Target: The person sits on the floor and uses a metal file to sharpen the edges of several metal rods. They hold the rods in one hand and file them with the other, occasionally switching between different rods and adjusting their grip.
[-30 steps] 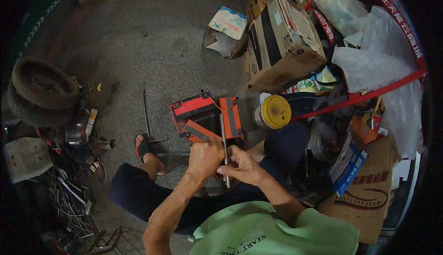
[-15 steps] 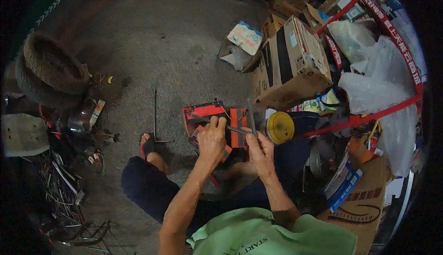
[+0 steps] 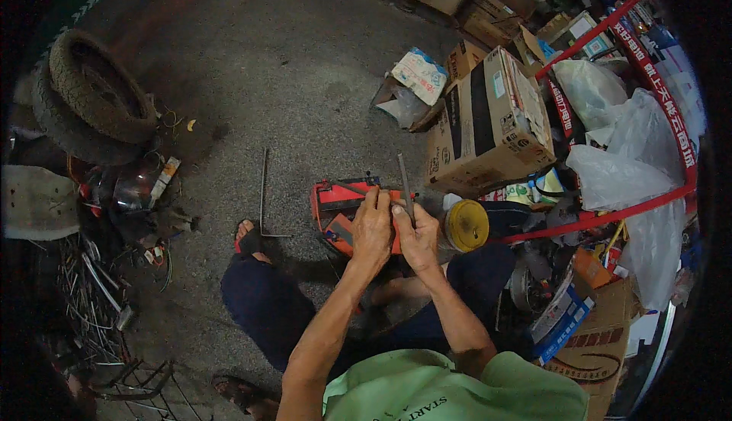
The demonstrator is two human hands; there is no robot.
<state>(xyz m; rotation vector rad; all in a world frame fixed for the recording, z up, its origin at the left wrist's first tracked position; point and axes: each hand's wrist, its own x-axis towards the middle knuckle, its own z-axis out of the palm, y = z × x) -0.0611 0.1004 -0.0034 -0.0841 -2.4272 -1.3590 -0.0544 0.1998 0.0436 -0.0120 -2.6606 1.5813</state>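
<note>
An open red case (image 3: 324,211) with dark and orange parts in it lies on the ground between my legs. It may be a battery box, but its kind is not plain. Over its right half, my left hand (image 3: 371,230) is closed with fingers bent downward; what they grip is hidden beneath them. Close beside it, my right hand (image 3: 418,239) is closed around a grey metal bar (image 3: 404,181), which sticks up past the thumb and points away from me. The two hands nearly touch.
An L-shaped metal rod (image 3: 264,192) lies left of the case. A yellow-lidded tub (image 3: 466,225) stands at the right, near cardboard boxes (image 3: 492,123) and a red frame (image 3: 595,219). Tyres (image 3: 95,97) and scrap metal rods (image 3: 95,291) lie at the left.
A dark bar that slanted between both hands over the case no longer shows there. My hands have come closer together, and the grey bar stands out more in my right hand. The view has shifted slightly.
</note>
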